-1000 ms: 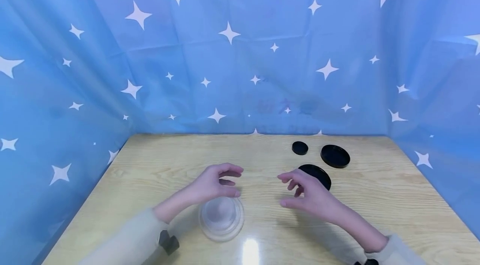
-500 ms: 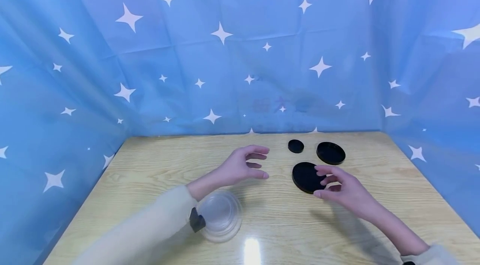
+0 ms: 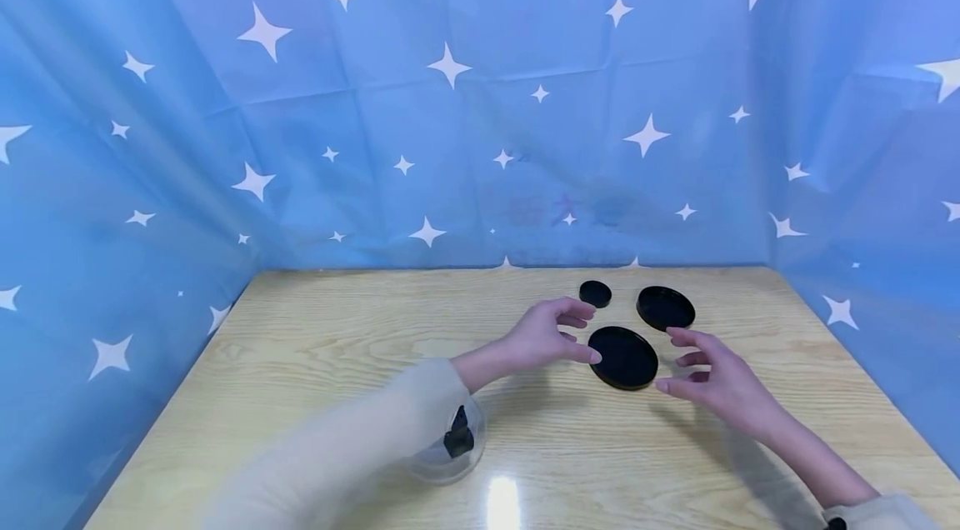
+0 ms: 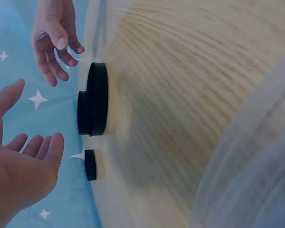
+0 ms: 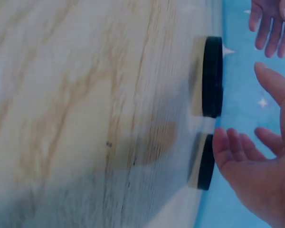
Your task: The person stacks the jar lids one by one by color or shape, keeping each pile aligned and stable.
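Observation:
My left hand (image 3: 550, 335) hovers at the left edge of the nearest black round lid (image 3: 624, 358), thumb and fingers spread apart with nothing between them. On the lid's right side my right hand (image 3: 712, 376) hangs in the same way, its fingers loosely bent. A second wide black lid (image 3: 666, 308) lies behind to the right, and a small black lid (image 3: 596, 294) lies behind to the left. In the left wrist view the nearest lid (image 4: 98, 99) stands apart from both hands. Clear round plastic containers (image 3: 451, 463) sit partly hidden under my left sleeve.
The light wood table (image 3: 337, 330) carries all these things. A blue curtain (image 3: 450, 138) with white stars hangs along its back and sides. A bright reflection shows near the table's front. In the left wrist view the clear plastic (image 4: 256, 156) looms close at the right.
My left hand has moved right and away from the clear containers to the lid's left edge. My right hand has moved right, uncovering the nearest lid, and now stays at its right side.

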`<state>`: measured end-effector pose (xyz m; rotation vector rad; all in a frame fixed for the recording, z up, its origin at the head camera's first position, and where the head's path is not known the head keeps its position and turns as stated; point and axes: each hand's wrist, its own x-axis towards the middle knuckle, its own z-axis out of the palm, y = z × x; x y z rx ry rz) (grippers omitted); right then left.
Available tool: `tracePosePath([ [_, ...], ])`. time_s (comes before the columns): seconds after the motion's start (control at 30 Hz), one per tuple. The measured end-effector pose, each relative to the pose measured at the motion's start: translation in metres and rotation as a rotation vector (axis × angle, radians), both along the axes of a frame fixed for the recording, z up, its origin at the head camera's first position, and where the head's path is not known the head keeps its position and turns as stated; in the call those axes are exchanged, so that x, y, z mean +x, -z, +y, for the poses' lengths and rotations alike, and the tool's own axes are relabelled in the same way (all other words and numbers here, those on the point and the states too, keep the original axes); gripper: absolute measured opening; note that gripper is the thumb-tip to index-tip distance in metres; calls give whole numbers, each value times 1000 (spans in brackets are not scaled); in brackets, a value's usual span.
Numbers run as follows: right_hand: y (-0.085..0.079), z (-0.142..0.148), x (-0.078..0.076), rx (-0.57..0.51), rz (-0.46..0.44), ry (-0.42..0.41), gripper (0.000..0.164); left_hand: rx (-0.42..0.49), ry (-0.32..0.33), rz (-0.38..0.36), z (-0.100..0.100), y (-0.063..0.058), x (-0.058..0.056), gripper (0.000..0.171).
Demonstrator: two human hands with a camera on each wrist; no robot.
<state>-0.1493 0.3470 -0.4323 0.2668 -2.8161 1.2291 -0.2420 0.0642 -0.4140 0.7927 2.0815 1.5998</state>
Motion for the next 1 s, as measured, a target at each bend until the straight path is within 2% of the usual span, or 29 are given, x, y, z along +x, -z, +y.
tracePosePath([
  [0.2, 7, 4, -4, -18, -45, -27, 91, -79, -95, -29, 13, 11, 2, 65],
  [0.37, 12, 4, -7, -18, -54, -50, 93, -111, -117, -64, 19, 19, 4, 76],
  [0.77, 15, -1, -13, 17, -79, -30, 93, -80, -159, -100, 33, 32, 3, 81],
  [1.0, 17, -2, -17, 7, -86, -36, 93, -49, -167, -103, 32, 39, 0, 80],
])
